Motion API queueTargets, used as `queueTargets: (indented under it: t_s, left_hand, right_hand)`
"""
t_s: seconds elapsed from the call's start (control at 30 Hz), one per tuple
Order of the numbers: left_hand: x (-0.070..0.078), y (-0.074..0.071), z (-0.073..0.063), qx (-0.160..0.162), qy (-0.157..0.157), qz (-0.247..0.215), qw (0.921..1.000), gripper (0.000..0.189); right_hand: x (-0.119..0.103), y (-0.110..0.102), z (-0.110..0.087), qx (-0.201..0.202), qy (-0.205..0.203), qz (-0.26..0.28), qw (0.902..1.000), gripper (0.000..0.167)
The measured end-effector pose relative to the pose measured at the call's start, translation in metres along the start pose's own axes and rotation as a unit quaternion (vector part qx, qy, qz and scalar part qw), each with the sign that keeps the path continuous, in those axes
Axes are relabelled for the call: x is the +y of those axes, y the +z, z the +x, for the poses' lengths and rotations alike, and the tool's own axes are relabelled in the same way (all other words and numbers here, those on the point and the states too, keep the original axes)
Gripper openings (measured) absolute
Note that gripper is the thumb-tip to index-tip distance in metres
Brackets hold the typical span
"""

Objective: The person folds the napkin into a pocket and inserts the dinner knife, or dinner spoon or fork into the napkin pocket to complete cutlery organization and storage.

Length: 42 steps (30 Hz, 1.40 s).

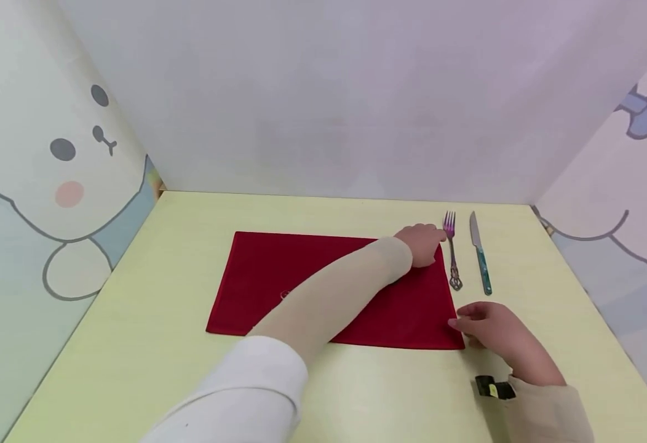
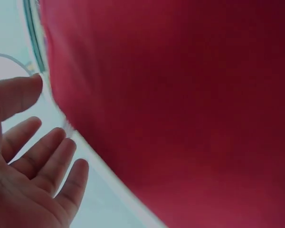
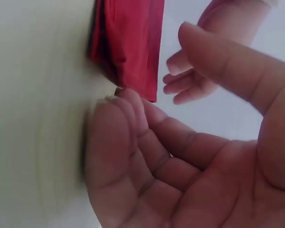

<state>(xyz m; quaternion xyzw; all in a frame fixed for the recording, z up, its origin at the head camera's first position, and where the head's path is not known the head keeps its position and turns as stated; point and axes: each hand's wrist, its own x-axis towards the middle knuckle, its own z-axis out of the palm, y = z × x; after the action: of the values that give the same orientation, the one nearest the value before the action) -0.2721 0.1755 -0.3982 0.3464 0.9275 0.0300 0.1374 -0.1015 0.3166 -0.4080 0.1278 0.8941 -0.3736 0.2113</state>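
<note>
A dark red rectangular cloth (image 1: 406, 317) lies flat on the table, a small pale emblem partly showing beside the left forearm. My left hand (image 1: 422, 243) reaches across it to the far right corner. In the left wrist view its fingers are spread and loosely bent, apart from the cloth's edge. At the near right corner is my right hand (image 1: 492, 329), fingertips right at the edge. The right wrist view shows those fingers softly curled just below the cloth's layered corner (image 3: 133, 52), with the thumb raised away from them.
A fork (image 1: 452, 249) with purplish tines lies just right of the cloth, close to the left fingertips. Beside it is a knife (image 1: 481, 258) with a teal handle. A plain pale wall (image 1: 323, 111) rises behind the table, and cartoon-printed panels (image 1: 74, 234) flank it.
</note>
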Motion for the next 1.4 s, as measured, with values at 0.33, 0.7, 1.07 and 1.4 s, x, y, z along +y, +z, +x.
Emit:
queueTargets:
  t_s: [0.33,0.7,1.07,1.4]
  left_hand:
    - [-0.009,0.019,0.050,-0.018,-0.068,-0.038,0.9968,0.064]
    - [-0.014,0.015,0.038,-0.010,-0.071,-0.086,0.9937,0.034]
    - [-0.012,0.021,0.050,-0.010,-0.043,-0.109,0.9930,0.035]
    - [-0.006,-0.001,0.036,0.042,-0.017,-0.241,0.9695,0.024]
  right_hand:
    - [-0.014,0.010,0.008,0.032,0.002,-0.040,0.9987,0.043]
    - [-0.009,0.015,0.005,0.020,-0.040,-0.039,0.9982,0.014]
    - [0.009,0.025,0.002,-0.032,-0.022,0.223,0.9741,0.047]
    - [0.022,0.021,0.002,-0.077,-0.021,0.456,0.8862,0.022]
